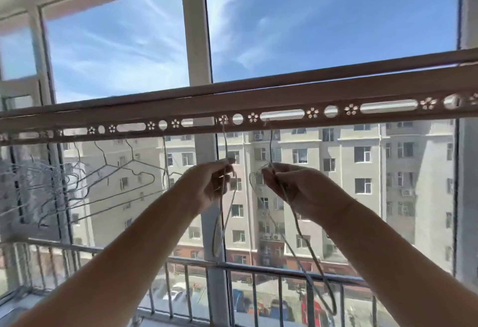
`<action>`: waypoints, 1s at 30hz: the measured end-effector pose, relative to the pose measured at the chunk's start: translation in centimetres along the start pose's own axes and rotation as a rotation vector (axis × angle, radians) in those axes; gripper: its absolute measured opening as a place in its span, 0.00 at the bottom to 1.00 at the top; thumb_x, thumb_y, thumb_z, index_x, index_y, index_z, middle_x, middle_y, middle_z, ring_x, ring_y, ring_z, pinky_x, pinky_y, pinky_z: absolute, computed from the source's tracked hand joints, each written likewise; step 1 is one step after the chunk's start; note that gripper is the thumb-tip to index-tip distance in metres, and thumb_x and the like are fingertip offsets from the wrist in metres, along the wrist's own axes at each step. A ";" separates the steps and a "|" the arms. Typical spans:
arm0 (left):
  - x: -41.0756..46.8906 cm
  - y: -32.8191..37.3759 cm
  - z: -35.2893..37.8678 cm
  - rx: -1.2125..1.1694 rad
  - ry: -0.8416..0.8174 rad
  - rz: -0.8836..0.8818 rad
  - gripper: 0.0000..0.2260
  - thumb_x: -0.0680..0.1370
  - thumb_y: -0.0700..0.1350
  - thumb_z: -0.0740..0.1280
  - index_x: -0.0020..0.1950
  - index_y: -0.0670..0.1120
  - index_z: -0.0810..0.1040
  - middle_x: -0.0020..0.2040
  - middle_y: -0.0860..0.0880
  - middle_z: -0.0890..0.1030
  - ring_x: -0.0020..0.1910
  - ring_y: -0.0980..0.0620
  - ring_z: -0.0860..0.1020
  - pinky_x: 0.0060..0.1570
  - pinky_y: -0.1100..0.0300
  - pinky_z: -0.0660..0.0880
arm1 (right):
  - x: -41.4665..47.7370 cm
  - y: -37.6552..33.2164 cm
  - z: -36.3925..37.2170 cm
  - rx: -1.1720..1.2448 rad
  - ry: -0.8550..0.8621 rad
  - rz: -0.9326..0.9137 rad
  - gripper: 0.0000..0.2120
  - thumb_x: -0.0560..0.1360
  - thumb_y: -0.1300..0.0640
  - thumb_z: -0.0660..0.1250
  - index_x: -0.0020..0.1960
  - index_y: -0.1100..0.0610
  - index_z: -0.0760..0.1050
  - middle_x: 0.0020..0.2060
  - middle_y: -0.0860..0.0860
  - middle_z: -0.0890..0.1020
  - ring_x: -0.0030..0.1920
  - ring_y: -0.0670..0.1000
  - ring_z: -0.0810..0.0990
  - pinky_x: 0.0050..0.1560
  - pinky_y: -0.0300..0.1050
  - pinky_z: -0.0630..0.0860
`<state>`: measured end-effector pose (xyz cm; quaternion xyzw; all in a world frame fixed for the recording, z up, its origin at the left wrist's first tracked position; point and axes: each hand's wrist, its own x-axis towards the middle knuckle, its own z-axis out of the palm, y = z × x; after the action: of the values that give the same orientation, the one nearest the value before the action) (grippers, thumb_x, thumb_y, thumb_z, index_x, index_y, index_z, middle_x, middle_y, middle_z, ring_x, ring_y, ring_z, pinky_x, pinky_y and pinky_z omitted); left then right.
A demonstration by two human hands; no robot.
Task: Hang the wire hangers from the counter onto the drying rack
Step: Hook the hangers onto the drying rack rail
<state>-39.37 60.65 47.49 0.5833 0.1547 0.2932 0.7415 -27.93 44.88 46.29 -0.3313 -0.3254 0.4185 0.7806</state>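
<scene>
While gripped by hands [258, 184], hangers [270, 145] hooked.

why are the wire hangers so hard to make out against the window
Head view: bright sky and sunlit buildings backlight the scene, so the thin hanger in the left hand and the one in the right hand wash out; the bunch at left smears; wide-angle lens bows the rack bar.

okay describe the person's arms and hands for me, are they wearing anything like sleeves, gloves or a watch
Both forearms are bare as far as the picture shows: no sleeves reach into view. The left hand and the right hand wear no gloves, and no rings or bracelets can be made out. Neither wrist shows a watch. The fingers are slim; nail details are too blurred to tell.
</scene>
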 end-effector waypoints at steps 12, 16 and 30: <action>5.4 2.7 -5.8 0.009 0.042 0.029 0.07 0.78 0.40 0.63 0.49 0.41 0.80 0.33 0.50 0.78 0.32 0.55 0.73 0.31 0.62 0.69 | 6.8 2.1 4.6 -0.039 0.039 -0.076 0.20 0.76 0.77 0.51 0.67 0.72 0.62 0.47 0.64 0.77 0.45 0.56 0.79 0.41 0.42 0.81; 6.4 2.3 -6.3 0.006 0.048 0.007 0.08 0.78 0.39 0.62 0.47 0.40 0.80 0.29 0.51 0.78 0.30 0.56 0.74 0.30 0.63 0.68 | 8.3 2.3 4.6 -0.027 0.088 -0.084 0.20 0.76 0.77 0.50 0.67 0.73 0.61 0.44 0.64 0.76 0.43 0.57 0.79 0.35 0.42 0.82; 9.2 1.2 -7.3 -0.027 0.081 -0.035 0.08 0.79 0.38 0.60 0.44 0.38 0.78 0.26 0.49 0.78 0.24 0.57 0.76 0.22 0.67 0.71 | 9.6 3.4 3.1 -0.052 0.197 -0.045 0.17 0.76 0.76 0.51 0.64 0.71 0.64 0.42 0.64 0.77 0.41 0.56 0.79 0.34 0.41 0.82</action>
<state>-36.71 72.12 47.72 0.5582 0.1911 0.3055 0.7474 -27.64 55.48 47.55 -0.3839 -0.2650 0.3577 0.8090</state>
